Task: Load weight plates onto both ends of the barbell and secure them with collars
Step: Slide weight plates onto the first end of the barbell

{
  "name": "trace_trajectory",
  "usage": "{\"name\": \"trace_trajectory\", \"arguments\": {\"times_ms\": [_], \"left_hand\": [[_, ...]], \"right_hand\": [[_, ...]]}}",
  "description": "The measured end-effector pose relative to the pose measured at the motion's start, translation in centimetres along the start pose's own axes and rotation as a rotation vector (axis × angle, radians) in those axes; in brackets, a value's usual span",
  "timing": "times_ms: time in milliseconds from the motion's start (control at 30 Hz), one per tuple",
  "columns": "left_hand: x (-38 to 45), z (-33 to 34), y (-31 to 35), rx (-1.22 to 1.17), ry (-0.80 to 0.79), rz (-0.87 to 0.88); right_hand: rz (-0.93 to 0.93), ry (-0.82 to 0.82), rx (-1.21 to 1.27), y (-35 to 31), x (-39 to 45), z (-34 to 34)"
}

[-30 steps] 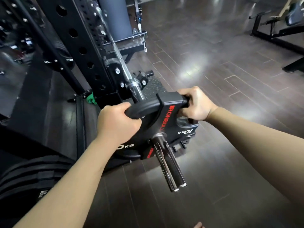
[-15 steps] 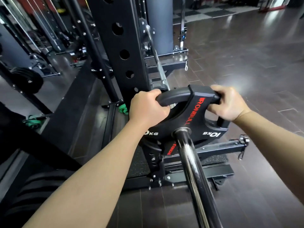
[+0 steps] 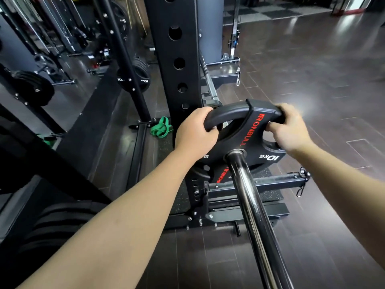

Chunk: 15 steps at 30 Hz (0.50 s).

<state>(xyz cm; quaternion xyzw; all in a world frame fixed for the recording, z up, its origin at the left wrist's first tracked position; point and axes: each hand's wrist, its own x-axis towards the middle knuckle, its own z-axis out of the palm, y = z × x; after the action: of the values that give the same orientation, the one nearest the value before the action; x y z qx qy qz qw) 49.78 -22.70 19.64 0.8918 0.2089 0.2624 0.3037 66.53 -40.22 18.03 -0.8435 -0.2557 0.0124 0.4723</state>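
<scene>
The left hand (image 3: 194, 130) is curled round the upper left grip of the black rubber-coated weight plate (image 3: 248, 138) with red lettering and a white 10 kg mark; the right hand (image 3: 288, 127) grasps the upper right grip of the same plate, fingers wrapped through its cut-out; the plate sits threaded on the shiny chrome barbell sleeve (image 3: 252, 207), which runs from the plate's centre hole toward the camera; beyond the plate stands the black steel rack upright (image 3: 176, 59) with round holes, just behind the left hand; a green elastic band (image 3: 161, 128) lies on the dark wood-plank floor (image 3: 325, 69) near the upright's base; more black plates (image 3: 133, 77) hang on a slanted post to the left.
</scene>
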Motion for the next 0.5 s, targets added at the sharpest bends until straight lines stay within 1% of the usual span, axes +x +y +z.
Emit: {"name": "trace_trajectory", "arguments": {"times_ms": [67,167,233,300,333,400,467,500], "left_hand": [[-2.6,-0.8,-1.8,-0.122,-0.022,0.031],[-7.0,-2.8,-5.6,-0.153,-0.021,-0.009],[-10.5,-4.8,-9.3,-0.123,-0.045,-0.077],[-13.7,-6.8,-13.6,-0.092,-0.08,-0.155],[-15.3,-8.1,-16.0,-0.069,-0.091,-0.209],[-18.5,-10.9,-20.9,-0.016,-0.088,-0.332],[-21.5,-13.4,-24.7,0.031,-0.055,-0.443],[-23.1,-14.8,-26.7,0.055,-0.03,-0.481]], "right_hand": [[0.101,0.099,0.093,-1.1,-3.2,0.9],[0.254,0.3,0.256,-3.5,-9.0,3.3],[0.307,0.299,0.308,-5.7,-13.4,6.6],[0.27,0.181,0.339,-8.0,-16.9,9.9],[0.236,0.08,0.34,-8.9,-18.2,12.0],[0.205,-0.201,0.28,-10.5,-20.5,16.4],[0.223,-0.496,0.196,-11.0,-22.1,20.5],[0.233,-0.603,0.144,-11.2,-23.2,23.0]]}}
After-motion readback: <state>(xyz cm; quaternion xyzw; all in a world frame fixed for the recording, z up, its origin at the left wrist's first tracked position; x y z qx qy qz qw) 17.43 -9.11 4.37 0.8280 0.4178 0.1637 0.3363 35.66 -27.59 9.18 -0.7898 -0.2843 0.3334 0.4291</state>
